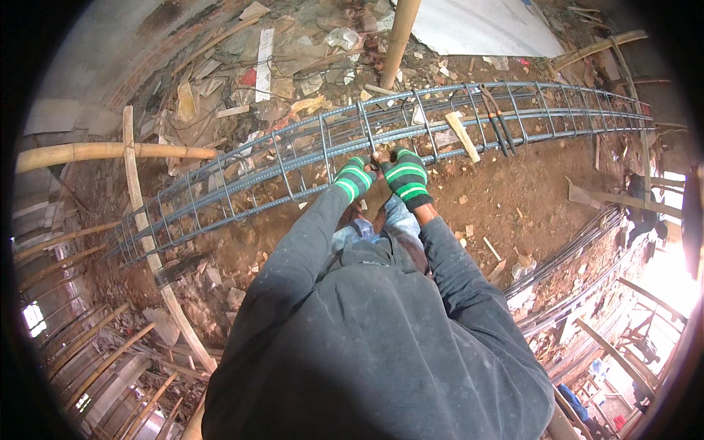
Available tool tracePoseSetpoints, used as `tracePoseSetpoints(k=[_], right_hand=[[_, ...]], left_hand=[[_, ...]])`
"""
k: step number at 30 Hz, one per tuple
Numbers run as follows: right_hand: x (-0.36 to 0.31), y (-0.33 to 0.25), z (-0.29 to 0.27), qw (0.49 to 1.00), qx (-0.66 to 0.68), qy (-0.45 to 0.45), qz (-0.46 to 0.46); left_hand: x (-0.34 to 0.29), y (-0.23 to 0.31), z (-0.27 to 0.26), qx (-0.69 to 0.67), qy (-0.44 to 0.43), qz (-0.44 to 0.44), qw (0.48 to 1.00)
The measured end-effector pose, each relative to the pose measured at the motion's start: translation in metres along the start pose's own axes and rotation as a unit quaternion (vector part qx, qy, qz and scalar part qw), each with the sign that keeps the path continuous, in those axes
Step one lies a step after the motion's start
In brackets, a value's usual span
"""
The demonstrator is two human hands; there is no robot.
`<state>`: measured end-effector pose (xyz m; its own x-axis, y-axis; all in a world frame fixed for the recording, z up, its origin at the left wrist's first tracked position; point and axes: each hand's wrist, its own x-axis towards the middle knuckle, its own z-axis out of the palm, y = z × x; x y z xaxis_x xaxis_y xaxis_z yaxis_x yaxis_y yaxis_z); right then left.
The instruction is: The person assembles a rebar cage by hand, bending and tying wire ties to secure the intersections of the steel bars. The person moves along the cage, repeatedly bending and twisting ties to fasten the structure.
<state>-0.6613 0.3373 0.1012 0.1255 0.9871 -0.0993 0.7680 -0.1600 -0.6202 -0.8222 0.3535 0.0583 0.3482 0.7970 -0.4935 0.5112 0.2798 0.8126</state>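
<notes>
A long cage of steel rebar [293, 165] with square stirrups stretches across in front of me, curving from lower left to upper right. At its near bar, my left hand [354, 178] and my right hand [405, 174] meet close together, both in green, black and white striped gloves with bare fingertips. Fingers of both hands are curled in beside a stirrup; what they pinch is too small or hidden to make out. Right of my hands, a pair of pincers [499, 121] with orange and black handles rests on the cage. Near them, a short wood strip [463, 137] lies across the bars.
Under the cage's left end runs a wooden pole [139, 191]; a bamboo pole [110, 153] reaches in from the left. Another post [400, 44] stands beyond the cage, near a pale sheet [484, 28]. Loose rebar [565, 253] lies at right. Rubble litters the dirt floor.
</notes>
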Motion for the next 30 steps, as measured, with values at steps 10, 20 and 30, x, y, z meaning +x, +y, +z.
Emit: tracePoseSetpoints(k=[10,20,30], right_hand=[[-0.042,0.013,0.022,0.985,0.155,0.050,0.048],[-0.063,0.026,0.034,0.967,0.188,0.133,-0.112],[-0.100,0.013,0.016,0.968,0.198,-0.072,0.139]], left_hand=[[0.003,-0.025,0.004,0.012,0.041,0.018,0.999],[0.019,-0.021,0.005,-0.061,0.027,-0.054,0.996],[0.017,-0.020,0.007,-0.024,0.047,-0.044,0.998]])
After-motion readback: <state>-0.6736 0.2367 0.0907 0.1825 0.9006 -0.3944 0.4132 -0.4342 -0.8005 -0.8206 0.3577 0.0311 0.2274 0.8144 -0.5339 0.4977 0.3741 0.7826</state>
